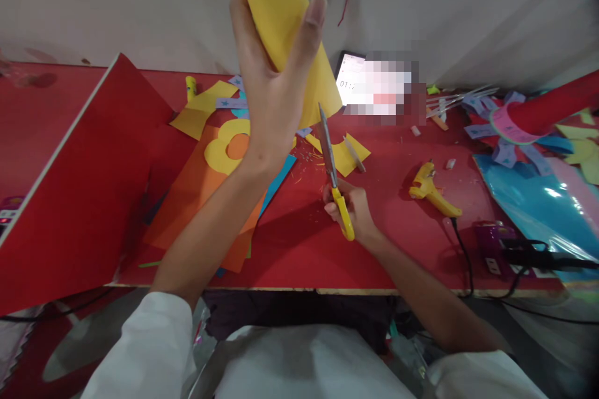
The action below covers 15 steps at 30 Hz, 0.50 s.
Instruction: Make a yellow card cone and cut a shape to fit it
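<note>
My left hand (274, 87) grips a rolled sheet of yellow paper (281, 5), raised and tilted above the table, its lower end toward me. My right hand (353, 205) holds scissors (334, 174) with yellow handles, blades pointing up. The blade tip overlaps the lower edge of the yellow paper in view; whether it touches, I cannot tell. Beneath my left arm lie orange paper (187, 199) and a yellow paper flower (218, 148) with an orange centre. A yellow paper scrap (344, 158) and a pencil-like stick (354, 154) lie behind the scissors.
A yellow glue gun (433, 190) with a black cord lies on the red table (299, 249). At the right are a purple power strip (491, 249), blue plastic-wrapped sheets (528, 193) and a red tube (556, 105). A red board (88, 193) leans at left; a lit phone (350, 77) stands behind.
</note>
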Available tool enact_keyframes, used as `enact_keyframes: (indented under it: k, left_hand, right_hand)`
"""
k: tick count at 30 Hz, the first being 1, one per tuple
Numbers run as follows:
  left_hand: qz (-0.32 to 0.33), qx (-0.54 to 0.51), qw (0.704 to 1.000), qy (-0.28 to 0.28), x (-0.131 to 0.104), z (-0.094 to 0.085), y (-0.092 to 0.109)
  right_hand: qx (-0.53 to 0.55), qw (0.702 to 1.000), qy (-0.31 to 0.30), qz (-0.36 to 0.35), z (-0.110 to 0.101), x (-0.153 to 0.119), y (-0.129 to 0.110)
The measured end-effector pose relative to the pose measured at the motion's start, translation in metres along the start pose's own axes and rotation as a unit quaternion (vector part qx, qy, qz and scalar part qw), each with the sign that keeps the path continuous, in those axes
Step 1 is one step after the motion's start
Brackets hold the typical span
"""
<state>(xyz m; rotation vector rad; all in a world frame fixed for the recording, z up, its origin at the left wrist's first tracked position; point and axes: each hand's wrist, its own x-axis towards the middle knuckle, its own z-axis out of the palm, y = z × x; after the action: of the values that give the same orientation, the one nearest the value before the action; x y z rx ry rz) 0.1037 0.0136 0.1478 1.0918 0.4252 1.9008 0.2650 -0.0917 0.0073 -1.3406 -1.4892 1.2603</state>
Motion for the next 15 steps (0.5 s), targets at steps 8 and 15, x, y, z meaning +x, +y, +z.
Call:
enact_keyframes:
  k: [8,15]
  left_hand:
    - [-0.009,-0.012,0.999,0.038,-0.0001,0.0039,0.0027]
    - [0.044,0.061,0.997,0.000,0.0008,-0.0003,-0.0014]
  right_hand:
    - [-0.010,1.000,0.003,-0.020,0.0001,-0.0003,-0.0047]
    - [-0.020,1.000,0.008,-0.018,-0.0003,-0.0005,-0.0017]
